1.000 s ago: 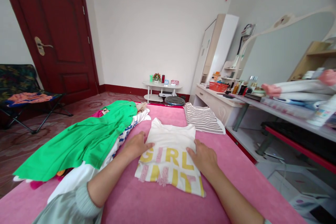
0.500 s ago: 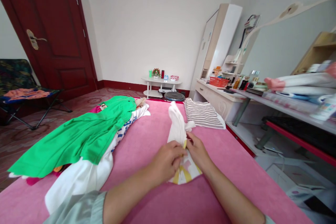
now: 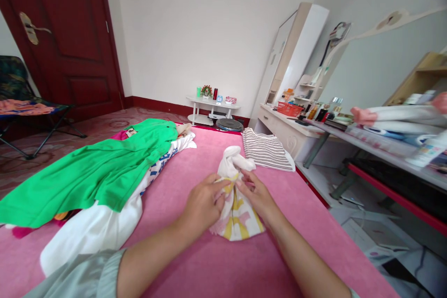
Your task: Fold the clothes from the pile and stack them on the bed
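A small white garment with yellow and pink patterns [image 3: 240,219] lies gathered on the pink bedspread [image 3: 181,260]. My left hand [image 3: 206,200] pinches its left side near the middle, fingers bent together. On the other side, my right hand [image 3: 256,195] grips the bunched cloth between thumb and fingers. Above the hands, the white part of the garment curls over to the right. A striped folded garment [image 3: 267,149] lies beyond my right hand. To the left, a green garment [image 3: 101,167] is spread over white clothing [image 3: 101,230].
A white side table [image 3: 213,102] with small items stands past the bed's far edge. On the right are a dresser [image 3: 279,123] and a desk with bottles and rolled cloths [image 3: 405,116]. A folding chair [image 3: 31,111] with clothing stands at the left, near a dark red door [image 3: 73,32].
The garment's white upper part has folded down and curled to the right. My left hand has shifted left, and the patterned lower part shows more. The view has turned slightly.
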Demonstrator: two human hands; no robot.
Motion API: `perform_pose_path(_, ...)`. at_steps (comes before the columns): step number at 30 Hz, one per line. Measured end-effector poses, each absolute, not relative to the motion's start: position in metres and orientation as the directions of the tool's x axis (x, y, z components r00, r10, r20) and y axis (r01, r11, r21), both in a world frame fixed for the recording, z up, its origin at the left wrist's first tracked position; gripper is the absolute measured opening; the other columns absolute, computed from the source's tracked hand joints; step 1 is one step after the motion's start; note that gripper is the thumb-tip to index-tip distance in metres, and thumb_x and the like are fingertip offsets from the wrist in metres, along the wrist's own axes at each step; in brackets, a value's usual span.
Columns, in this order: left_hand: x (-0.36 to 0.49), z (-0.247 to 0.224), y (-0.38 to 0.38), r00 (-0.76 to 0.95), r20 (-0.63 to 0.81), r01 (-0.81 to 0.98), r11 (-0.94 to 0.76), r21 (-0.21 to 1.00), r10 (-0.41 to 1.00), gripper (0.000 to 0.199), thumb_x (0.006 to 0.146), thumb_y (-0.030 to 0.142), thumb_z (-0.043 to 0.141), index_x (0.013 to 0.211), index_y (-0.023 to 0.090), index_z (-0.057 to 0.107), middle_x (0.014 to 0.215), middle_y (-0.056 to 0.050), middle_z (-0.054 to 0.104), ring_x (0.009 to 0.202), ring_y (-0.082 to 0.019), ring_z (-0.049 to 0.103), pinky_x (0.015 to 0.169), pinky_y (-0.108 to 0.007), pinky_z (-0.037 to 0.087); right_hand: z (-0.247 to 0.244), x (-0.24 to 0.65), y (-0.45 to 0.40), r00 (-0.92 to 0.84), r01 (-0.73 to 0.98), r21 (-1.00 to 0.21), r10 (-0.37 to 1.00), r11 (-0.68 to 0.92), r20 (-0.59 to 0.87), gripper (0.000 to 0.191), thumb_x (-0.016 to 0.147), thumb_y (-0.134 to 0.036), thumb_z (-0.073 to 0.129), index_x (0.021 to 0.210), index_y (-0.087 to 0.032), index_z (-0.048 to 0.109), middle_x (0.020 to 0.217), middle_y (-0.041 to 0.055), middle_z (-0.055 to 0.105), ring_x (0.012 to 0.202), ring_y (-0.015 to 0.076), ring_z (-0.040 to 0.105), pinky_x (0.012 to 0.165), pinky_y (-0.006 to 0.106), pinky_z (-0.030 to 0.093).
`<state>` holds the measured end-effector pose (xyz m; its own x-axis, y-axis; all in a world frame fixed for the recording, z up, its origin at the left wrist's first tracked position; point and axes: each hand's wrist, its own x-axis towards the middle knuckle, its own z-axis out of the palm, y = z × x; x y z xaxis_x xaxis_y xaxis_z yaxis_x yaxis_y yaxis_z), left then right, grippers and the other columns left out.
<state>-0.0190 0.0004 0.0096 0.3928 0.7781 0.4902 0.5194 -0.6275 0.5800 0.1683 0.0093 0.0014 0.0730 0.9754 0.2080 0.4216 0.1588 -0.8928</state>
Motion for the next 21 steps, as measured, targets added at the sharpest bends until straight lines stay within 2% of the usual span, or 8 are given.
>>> perform_pose_path(2,-0.031,0.015,0.010,0.288,0.490,0.592,-0.555,0.584,0.823,0.042,0.077,0.011,0.049,0.114,0.023,0.064,0.095,-0.004,0.057,0.086,-0.018,0.058,0.075,-0.027,0.047,-0.003,0.174,0.011,0.073,0.456,-0.881,0.981,0.128,0.180,0.063,0.069,-0.039,0.065,0.127,-0.016,0.052,0.114,0.0103,0.062,0.095,0.0231,0.061,0.078,0.036,0.052)
perform_pose_path(4,-0.042,0.021,0.017,0.234,0.477,0.688,-0.491,0.534,0.847,0.044,0.076,0.011,0.049,0.115,0.022,0.064,0.097,-0.005,0.057,0.083,-0.018,0.058,0.073,-0.029,0.047,-0.007,0.180,0.012,0.056,0.471,-0.869,0.978,0.150,0.199,0.060,0.066,-0.027,0.063,0.125,-0.018,0.054,0.112,0.0081,0.064,0.092,0.0215,0.062,0.077,0.035,0.052)
perform_pose_path(8,-0.047,0.027,0.018,0.316,0.447,0.786,-0.495,0.369,0.837,0.040,0.074,0.008,0.047,0.106,0.023,0.067,0.097,-0.006,0.057,0.085,-0.020,0.057,0.072,-0.029,0.046,-0.009,0.183,0.013,0.057,0.442,-0.875,0.967,0.198,0.248,0.054,0.067,-0.019,0.054,0.121,-0.018,0.058,0.112,0.0072,0.065,0.091,0.0211,0.063,0.077,0.034,0.051)
perform_pose_path(12,-0.027,0.018,-0.002,0.555,0.426,0.621,-0.697,0.359,0.715,0.032,0.080,0.009,0.043,0.097,0.023,0.067,0.102,-0.007,0.057,0.093,-0.020,0.055,0.079,-0.030,0.046,-0.004,0.171,0.008,0.053,0.453,-0.861,0.957,0.231,0.284,0.043,0.072,-0.023,0.053,0.113,-0.017,0.063,0.107,0.0071,0.067,0.089,0.0213,0.062,0.078,0.034,0.050)
perform_pose_path(14,-0.015,0.011,-0.014,0.647,0.416,0.511,-0.768,0.385,0.639,0.030,0.082,0.011,0.044,0.098,0.022,0.066,0.107,-0.008,0.057,0.096,-0.021,0.054,0.083,-0.031,0.046,0.000,0.164,0.006,0.024,0.465,-0.852,0.958,0.242,0.285,0.029,0.079,-0.032,0.050,0.098,-0.016,0.067,0.094,0.0058,0.068,0.084,0.0207,0.061,0.075,0.032,0.049)
perform_pose_path(16,-0.007,0.006,-0.024,0.708,0.412,0.423,-0.811,0.403,0.574,0.028,0.082,0.012,0.047,0.101,0.022,0.065,0.111,-0.009,0.056,0.100,-0.022,0.053,0.087,-0.033,0.045,0.001,0.159,0.004,-0.005,0.457,-0.855,0.962,0.245,0.273,0.030,0.083,-0.041,0.049,0.088,-0.016,0.065,0.082,0.0034,0.067,0.078,0.0195,0.060,0.070,0.030,0.049)
perform_pose_path(18,-0.003,0.005,-0.032,0.748,0.419,0.348,-0.842,0.412,0.514,0.028,0.080,0.013,0.052,0.103,0.023,0.064,0.110,-0.008,0.057,0.101,-0.023,0.053,0.089,-0.034,0.045,0.000,0.156,0.003,-0.014,0.417,-0.875,0.965,0.244,0.262,0.029,0.080,-0.041,0.056,0.093,-0.016,0.063,0.083,0.0023,0.066,0.077,0.0190,0.060,0.069,0.029,0.048)
perform_pose_path(21,-0.005,0.010,-0.034,0.753,0.469,0.222,-0.849,0.479,0.461,0.026,0.082,0.019,0.056,0.107,0.024,0.063,0.105,-0.007,0.062,0.098,-0.021,0.056,0.088,-0.032,0.046,-0.001,0.157,0.002,-0.003,0.293,-0.924,0.966,0.247,0.257,0.032,0.075,-0.033,0.061,0.102,-0.017,0.060,0.088,0.0023,0.066,0.078,0.0188,0.060,0.069,0.029,0.048)
